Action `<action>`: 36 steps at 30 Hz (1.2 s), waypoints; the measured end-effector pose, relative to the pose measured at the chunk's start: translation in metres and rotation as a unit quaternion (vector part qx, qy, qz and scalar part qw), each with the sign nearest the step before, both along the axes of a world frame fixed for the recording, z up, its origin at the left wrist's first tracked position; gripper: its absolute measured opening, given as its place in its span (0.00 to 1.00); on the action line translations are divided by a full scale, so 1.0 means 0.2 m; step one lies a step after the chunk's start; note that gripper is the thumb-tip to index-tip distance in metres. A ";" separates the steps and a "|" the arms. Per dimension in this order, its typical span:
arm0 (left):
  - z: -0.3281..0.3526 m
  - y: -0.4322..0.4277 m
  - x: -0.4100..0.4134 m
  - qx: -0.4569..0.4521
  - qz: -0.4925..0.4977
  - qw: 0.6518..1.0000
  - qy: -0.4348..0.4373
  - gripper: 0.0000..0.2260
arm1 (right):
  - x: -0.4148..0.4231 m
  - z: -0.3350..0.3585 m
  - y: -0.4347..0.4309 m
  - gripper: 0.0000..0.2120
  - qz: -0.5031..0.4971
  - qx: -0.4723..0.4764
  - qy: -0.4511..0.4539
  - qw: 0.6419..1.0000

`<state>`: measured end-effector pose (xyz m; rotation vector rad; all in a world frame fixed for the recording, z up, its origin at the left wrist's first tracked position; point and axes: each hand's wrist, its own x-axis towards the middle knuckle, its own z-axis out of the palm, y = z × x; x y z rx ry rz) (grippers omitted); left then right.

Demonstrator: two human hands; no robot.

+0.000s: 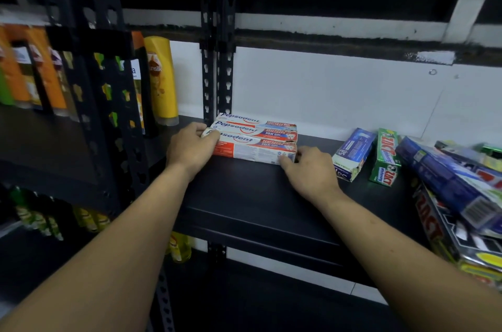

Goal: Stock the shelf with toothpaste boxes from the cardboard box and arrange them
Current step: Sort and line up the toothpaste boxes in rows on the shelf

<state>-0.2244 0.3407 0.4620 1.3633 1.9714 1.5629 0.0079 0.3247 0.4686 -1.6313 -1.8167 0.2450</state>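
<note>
Three red-and-white Pepsodent toothpaste boxes (pixel 256 138) lie side by side, lengthwise, at the back left of the black shelf (pixel 244 196). My left hand (pixel 190 149) grips the left end of the front box, thumb on top. At that box's right end rests my right hand (pixel 309 171), fingertips pressed against the front corner. A blue toothpaste box (pixel 353 153) and a green one (pixel 385 159) lie loose to the right. No cardboard box is visible.
A heap of blue, green and black toothpaste boxes (pixel 461 196) is piled at the right edge of the shelf. Black perforated uprights (pixel 217 65) stand behind the Pepsodent boxes. Yellow and orange shampoo bottles (pixel 160 79) fill the neighbouring shelf to the left.
</note>
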 end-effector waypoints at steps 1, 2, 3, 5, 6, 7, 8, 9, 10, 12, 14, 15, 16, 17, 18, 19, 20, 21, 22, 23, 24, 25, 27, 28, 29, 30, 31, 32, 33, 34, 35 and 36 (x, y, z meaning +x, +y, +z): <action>0.00 0.00 -0.01 0.001 -0.003 1.000 -0.002 0.22 | -0.01 0.00 0.00 0.15 -0.003 0.002 -0.003 1.000; -0.01 0.01 -0.01 0.002 -0.005 1.000 -0.005 0.22 | -0.01 -0.01 -0.01 0.16 -0.005 0.004 -0.009 1.000; -0.01 0.01 -0.02 0.003 -0.006 1.000 -0.004 0.23 | -0.02 -0.01 -0.02 0.16 -0.007 0.005 -0.011 1.000; -0.01 0.00 -0.01 0.000 -0.008 1.000 0.001 0.24 | -0.02 0.00 -0.05 0.15 -0.007 0.013 0.007 1.000; 0.00 0.00 -0.01 -0.001 -0.009 1.000 0.003 0.24 | -0.02 0.02 -0.08 0.16 0.001 0.022 0.020 1.000; 0.00 0.00 -0.01 0.000 -0.007 1.000 0.006 0.24 | -0.01 0.03 -0.12 0.19 0.011 0.031 0.027 0.999; 0.00 0.00 -0.01 0.003 -0.004 1.000 0.011 0.23 | 0.00 0.06 -0.16 0.23 0.018 0.033 0.032 0.999; 0.00 0.00 -0.02 0.006 -0.002 1.000 0.014 0.23 | 0.02 0.09 -0.22 0.28 0.025 0.032 0.036 0.999; 0.00 -0.01 -0.02 0.009 -0.001 1.000 0.016 0.24 | 0.05 0.13 -0.28 0.31 0.032 0.031 0.039 0.998; 0.00 -0.01 -0.04 0.006 -0.004 1.000 0.016 0.27 | 0.13 0.20 -0.41 0.35 0.051 0.048 0.031 0.997; 0.01 -0.02 -0.04 -0.010 -0.007 1.000 0.028 0.31 | 0.23 0.29 -0.54 0.36 0.066 0.080 0.005 0.995; 0.01 -0.03 -0.03 -0.018 -0.009 0.999 0.037 0.33 | 0.29 0.32 -0.60 0.36 0.067 0.096 -0.012 0.993; 0.02 -0.05 -0.02 -0.026 -0.011 0.998 0.050 0.35 | 0.36 0.35 -0.65 0.36 0.062 0.111 -0.031 0.991; 0.03 -0.07 0.00 -0.028 -0.012 0.997 0.069 0.36 | 0.43 0.37 -0.69 0.35 0.052 0.126 -0.053 0.989; 0.04 -0.10 0.02 -0.028 -0.010 0.995 0.094 0.37 | 0.50 0.38 -0.73 0.33 0.039 0.140 -0.074 0.987; 0.05 -0.13 0.05 -0.024 -0.006 0.992 0.123 0.38 | 0.58 0.39 -0.77 0.31 0.023 0.150 -0.092 0.984; 0.05 -0.16 0.07 -0.017 -0.002 0.988 0.154 0.37 | 0.67 0.39 -0.80 0.28 0.006 0.154 -0.104 0.983; 0.06 -0.18 0.10 -0.012 0.001 0.983 0.185 0.35 | 0.75 0.39 -0.83 0.26 -0.009 0.153 -0.111 0.982; 0.07 -0.22 0.14 -0.008 -0.001 0.977 0.214 0.34 | 0.84 0.38 -0.85 0.24 -0.024 0.149 -0.115 0.982; 0.08 -0.24 0.18 -0.003 -0.006 0.971 0.238 0.33 | 0.92 0.38 -0.87 0.23 -0.037 0.143 -0.118 0.982; 0.08 -0.27 0.24 0.005 -0.016 0.967 0.254 0.32 | 1.00 0.37 -0.89 0.22 -0.051 0.136 -0.119 0.982; 0.09 -0.30 0.31 0.010 -0.031 0.964 0.263 0.31 | 1.08 0.35 -0.90 0.21 -0.065 0.128 -0.119 0.982; 0.12 -0.36 0.49 0.022 -0.077 0.960 0.267 0.30 | 1.23 0.30 -0.92 0.21 -0.093 0.109 -0.118 0.983; 0.14 -0.39 0.59 0.026 -0.103 0.959 0.262 0.31 | 1.29 0.28 -0.94 0.21 -0.103 0.102 -0.115 0.983; 0.16 -0.41 0.69 0.030 -0.129 0.957 0.259 0.31 | 1.35 0.25 -0.95 0.21 -0.107 0.096 -0.111 0.983; 0.18 -0.43 0.80 0.037 -0.154 0.952 0.262 0.30 | 1.40 0.22 -0.97 0.20 -0.107 0.092 -0.107 0.984; 0.19 -0.44 0.90 0.044 -0.178 0.947 0.265 0.29 | 1.43 0.19 -0.99 0.20 -0.106 0.092 -0.106 0.984; 0.21 -0.46 1.00 0.051 -0.199 0.941 0.271 0.29 | 1.46 0.16 -1.01 0.19 -0.103 0.095 -0.107 0.984; 0.23 -0.47 1.10 0.057 -0.218 0.935 0.273 0.28 | 1.49 0.13 -1.03 0.19 -0.101 0.098 -0.109 0.984; 0.25 -0.49 1.19 0.059 -0.234 0.931 0.273 0.28 | 1.50 0.11 -1.04 0.19 -0.097 0.100 -0.112 0.984; 0.27 -0.50 1.28 0.062 -0.248 0.929 0.268 0.27 | 1.51 0.07 -1.05 0.19 -0.090 0.100 -0.115 0.984; 0.28 -0.51 1.36 0.060 -0.263 0.928 0.257 0.27 | 1.51 0.04 -1.06 0.20 -0.082 0.098 -0.122 0.984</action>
